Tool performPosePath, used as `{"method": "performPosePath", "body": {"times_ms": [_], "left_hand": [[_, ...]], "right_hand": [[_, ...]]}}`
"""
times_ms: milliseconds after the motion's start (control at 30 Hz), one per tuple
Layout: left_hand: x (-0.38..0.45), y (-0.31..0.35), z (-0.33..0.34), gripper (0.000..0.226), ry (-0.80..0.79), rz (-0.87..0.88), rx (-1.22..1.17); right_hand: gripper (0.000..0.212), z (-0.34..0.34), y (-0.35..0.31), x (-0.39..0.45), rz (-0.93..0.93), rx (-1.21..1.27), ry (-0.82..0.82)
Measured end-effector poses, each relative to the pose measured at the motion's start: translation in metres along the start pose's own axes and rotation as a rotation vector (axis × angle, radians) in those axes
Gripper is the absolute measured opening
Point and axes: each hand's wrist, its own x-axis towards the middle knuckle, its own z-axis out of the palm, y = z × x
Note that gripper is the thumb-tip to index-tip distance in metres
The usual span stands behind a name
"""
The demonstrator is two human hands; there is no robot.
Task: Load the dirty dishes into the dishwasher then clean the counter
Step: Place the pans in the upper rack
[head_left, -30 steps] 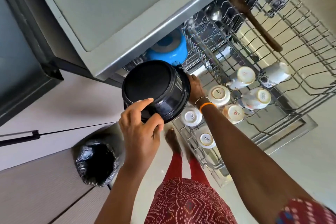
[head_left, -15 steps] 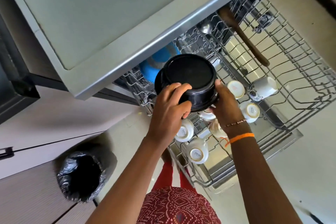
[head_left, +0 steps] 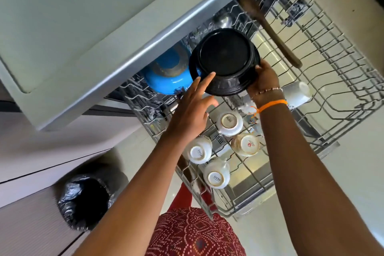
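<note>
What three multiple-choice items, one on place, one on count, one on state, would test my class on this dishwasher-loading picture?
1. The round black pot is directly beside which item in the wire rack?
A. a blue bowl
B. a red plate
C. a glass jug

2. How many white ceramic cups sit base-up below the wrists?
A. one
B. four
C. nine

3. How is the black pot turned?
A. mouth up
B. base toward the camera
C. lying crushed flat

Answers: 1 A, the blue bowl's rim meets the pot's left edge. 2 B, four printed bases show there. 3 B, its flat base faces us, between the left hand and right hand.
</note>
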Motion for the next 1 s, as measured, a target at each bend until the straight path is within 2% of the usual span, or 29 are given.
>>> {"method": "performPosePath", "body": {"times_ms": [133,267,500,633,733,800,867,933,1000], "left_hand": [[0.016,0.001,0.003,0.044,-0.074,-0.042,0.046],[0.025,-0.002,0.010,0.050,-0.157,-0.095,0.087],[0.023,0.010,0.017,0.058,-0.119,-0.108,0.050],[0.006,0.029,0.028,0.043,-0.035,-0.103,-0.025],[-0.019,0.049,0.048,0.030,-0.012,-0.051,-0.081],[-0.040,0.066,0.064,0.025,-0.099,-0.023,-0.116],[-0.062,0.085,0.078,0.019,-0.225,0.021,-0.160],[-0.080,0.104,0.087,0.018,-0.309,0.059,-0.197],[-0.091,0.119,0.096,0.024,-0.407,0.053,-0.214]], "right_hand": [[0.041,-0.007,-0.011,0.018,-0.060,-0.229,0.107],[0.038,-0.019,-0.016,0.032,-0.073,-0.512,0.106],[0.039,-0.030,-0.013,0.023,-0.165,-0.781,0.134],[0.035,-0.056,-0.014,-0.011,-0.313,-0.769,0.146],[0.028,-0.092,-0.009,-0.054,-0.535,-0.806,0.278],[0.030,-0.120,-0.004,-0.083,-0.712,-0.845,0.425],[0.034,-0.153,0.005,-0.103,-0.775,-0.884,0.576],[0.037,-0.186,0.016,-0.113,-0.710,-0.862,0.681],[0.035,-0.212,0.026,-0.120,-0.592,-0.804,0.641]]}}
